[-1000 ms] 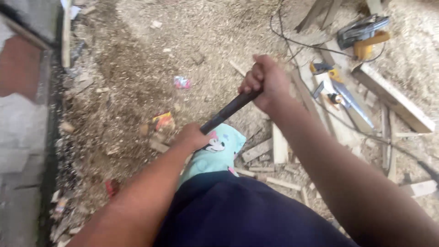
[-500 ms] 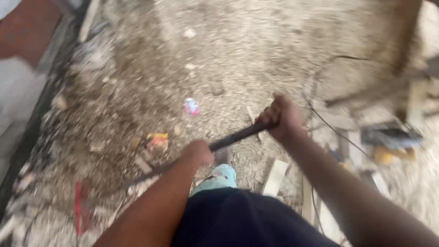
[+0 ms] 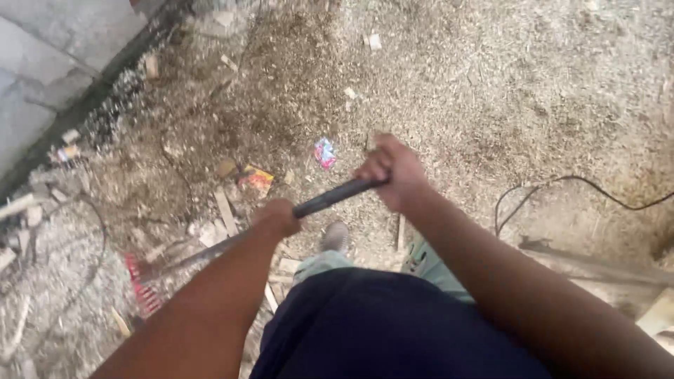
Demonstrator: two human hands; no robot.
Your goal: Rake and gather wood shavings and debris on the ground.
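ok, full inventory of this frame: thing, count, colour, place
rake: one, dark handle with red tines at lower left, held in both hands
sawdust floor: tan, most of the view
concrete slab: grey, top left corner
wood offcuts: several, pale, scattered left and centre
wrappers: two, pink and blue one, yellow and red one, centre
cable: one, black, on the floor at right
plank: one, dusty, right edge
shorts: dark navy, bottom centre
left hand: shut on the handle, lower down
right hand: shut on the handle's top end
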